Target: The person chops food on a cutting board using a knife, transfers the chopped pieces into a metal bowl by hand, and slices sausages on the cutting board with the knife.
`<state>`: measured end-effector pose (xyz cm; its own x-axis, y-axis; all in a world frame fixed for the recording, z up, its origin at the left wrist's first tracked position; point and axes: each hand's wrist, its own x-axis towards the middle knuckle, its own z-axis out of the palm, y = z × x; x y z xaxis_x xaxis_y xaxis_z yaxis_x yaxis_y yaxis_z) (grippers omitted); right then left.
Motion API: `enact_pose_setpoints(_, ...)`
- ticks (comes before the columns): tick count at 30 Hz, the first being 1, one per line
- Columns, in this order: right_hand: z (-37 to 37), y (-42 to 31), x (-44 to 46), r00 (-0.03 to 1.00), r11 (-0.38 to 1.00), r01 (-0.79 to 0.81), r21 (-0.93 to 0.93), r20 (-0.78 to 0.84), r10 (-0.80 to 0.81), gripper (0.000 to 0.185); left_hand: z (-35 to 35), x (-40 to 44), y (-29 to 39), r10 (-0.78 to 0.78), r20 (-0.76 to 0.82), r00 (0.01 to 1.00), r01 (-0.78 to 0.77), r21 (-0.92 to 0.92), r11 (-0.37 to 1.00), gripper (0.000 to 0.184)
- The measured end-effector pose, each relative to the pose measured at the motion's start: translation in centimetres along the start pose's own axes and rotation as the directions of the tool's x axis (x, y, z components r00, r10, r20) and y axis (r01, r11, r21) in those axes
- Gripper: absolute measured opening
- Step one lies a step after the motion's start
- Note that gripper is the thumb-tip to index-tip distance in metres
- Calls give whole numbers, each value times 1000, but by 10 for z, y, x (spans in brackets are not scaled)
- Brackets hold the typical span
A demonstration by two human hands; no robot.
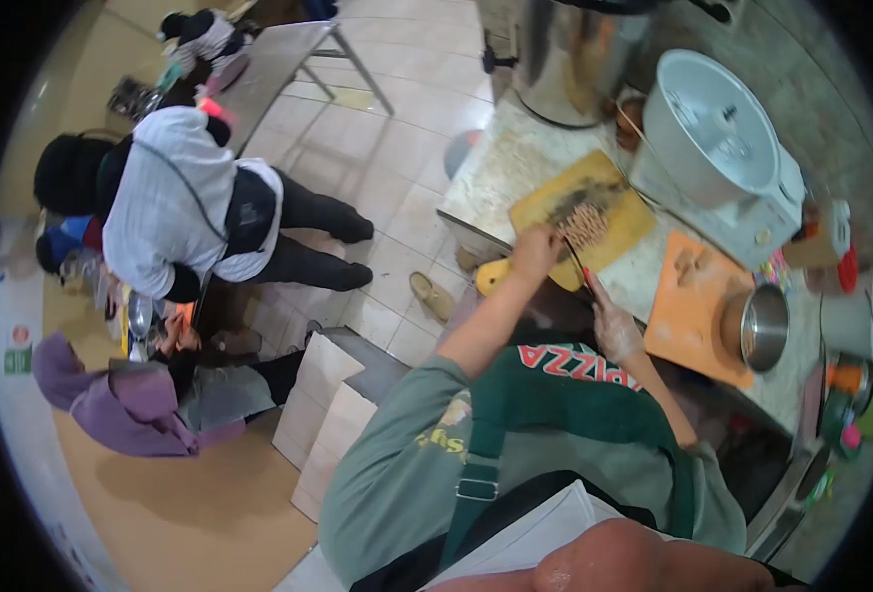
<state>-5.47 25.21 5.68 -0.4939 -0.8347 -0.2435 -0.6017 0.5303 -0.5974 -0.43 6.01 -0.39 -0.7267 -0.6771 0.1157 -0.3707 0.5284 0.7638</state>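
A knife (576, 262) lies across the yellow cutting board (634, 232), its dark blade slanting between my hands. My right hand (615, 331), in a thin clear glove, is closed around the handle end. My left hand (535, 253) is closed at the far end of the blade, its fingertips pressed together there. Just beyond the blade sits a pile of small chopped pinkish-brown pieces (585, 226); their kind is unclear. The board's rounded handle (493, 276) sticks out over the counter edge beneath my left forearm.
On the counter stand a kitchen scale (752, 232) with a white tub (718, 123), an orange board (693, 321), a steel bowl (764, 329) and a large metal pot (574, 64). Cardboard (330, 424) stands behind my left side. Other people (180, 207) work at a table on the left.
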Motion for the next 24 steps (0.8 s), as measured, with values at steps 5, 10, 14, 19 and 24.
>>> enact_pose_setpoints(5, 6, -9, 14, 998, 998, -29, -48, 53, 32, 53, 1, 2, -5, 45, -33, 998, -44, 43, 998, 12)
enact_pose_setpoints(10, 7, -11, 24, 989, 992, -83, -92, 113, 93, 57, -5, 2, 2, 58, -38, 998, -58, 6, 998, 9)
enact_pose_setpoints(14, 16, -2, 13, 997, 999, -38, -29, 62, 40, 59, -3, 1, 0, 33, -38, 999, -32, 21, 999, 12)
enact_pose_setpoints(19, 22, 21, 10, 876, 931, 364, 16, -347, -337, 55, -4, 0, -4, 47, -23, 999, -47, 21, 999, 14)
enact_pose_setpoints(24, -24, 7, -9, 818, 76, -576, 814, 573, 53, 52, -9, 2, -6, 194, -6, 981, -194, 1, 981, 12)
